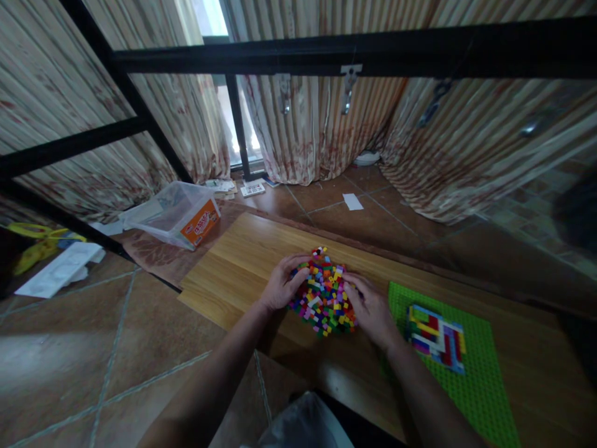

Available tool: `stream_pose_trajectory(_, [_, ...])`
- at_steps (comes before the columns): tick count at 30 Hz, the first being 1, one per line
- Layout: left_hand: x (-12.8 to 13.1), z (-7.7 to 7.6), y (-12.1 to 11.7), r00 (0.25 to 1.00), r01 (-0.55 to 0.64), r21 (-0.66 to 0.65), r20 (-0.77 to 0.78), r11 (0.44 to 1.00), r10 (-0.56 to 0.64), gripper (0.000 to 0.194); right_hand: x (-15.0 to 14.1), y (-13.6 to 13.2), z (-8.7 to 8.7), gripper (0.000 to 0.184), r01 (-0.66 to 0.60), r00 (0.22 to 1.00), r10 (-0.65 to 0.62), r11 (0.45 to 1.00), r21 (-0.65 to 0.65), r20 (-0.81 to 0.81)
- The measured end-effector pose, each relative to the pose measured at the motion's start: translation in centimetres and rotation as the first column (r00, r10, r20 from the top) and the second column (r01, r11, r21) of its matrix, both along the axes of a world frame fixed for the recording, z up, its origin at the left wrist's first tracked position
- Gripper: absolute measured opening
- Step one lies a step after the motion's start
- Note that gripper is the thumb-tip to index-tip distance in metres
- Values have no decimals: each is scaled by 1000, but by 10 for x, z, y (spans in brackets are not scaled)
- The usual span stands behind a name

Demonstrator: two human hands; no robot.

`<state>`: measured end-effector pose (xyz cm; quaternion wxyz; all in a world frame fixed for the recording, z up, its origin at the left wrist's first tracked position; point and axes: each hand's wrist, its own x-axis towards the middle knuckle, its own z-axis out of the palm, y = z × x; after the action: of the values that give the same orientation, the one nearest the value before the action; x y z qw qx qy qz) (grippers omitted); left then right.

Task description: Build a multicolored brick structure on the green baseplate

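A heap of small coloured building bricks lies on the wooden board. My left hand rests against its left side, thumb apart from the fingers, the fingertips partly hidden by bricks. On the opposite side my right hand touches the heap, its fingers loosely curved and spread. Neither hand visibly grips a single brick. To the right of my right hand is a green baseplate, bearing a low block of multicoloured bricks near its left side.
The wooden board extends across the floor. Beyond its left end stands a clear plastic bin with an orange label. A black metal frame crosses in front of striped curtains. White paper lies on the tiles.
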<state>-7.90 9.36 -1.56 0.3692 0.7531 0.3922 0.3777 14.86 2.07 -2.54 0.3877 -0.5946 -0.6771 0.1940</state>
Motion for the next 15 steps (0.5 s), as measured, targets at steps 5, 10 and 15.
stream_pose_trajectory(5, [1, -6, -6, 988, -101, -62, 114, 993, 108, 44, -18, 21, 8, 30, 40, 997, -46, 995, 89, 63])
stream_pose_trajectory(10, [0, -6, -6, 982, -90, -109, 159, 990, 107, 46, -50, 47, 9, 22, -31, 981, 16, 997, 75, 194])
stream_pose_trajectory(15, [0, -7, -6, 977, -103, -142, 172, 984, 127, 46, -54, 42, 15, 23, 32, 999, -31, 999, 12, -14])
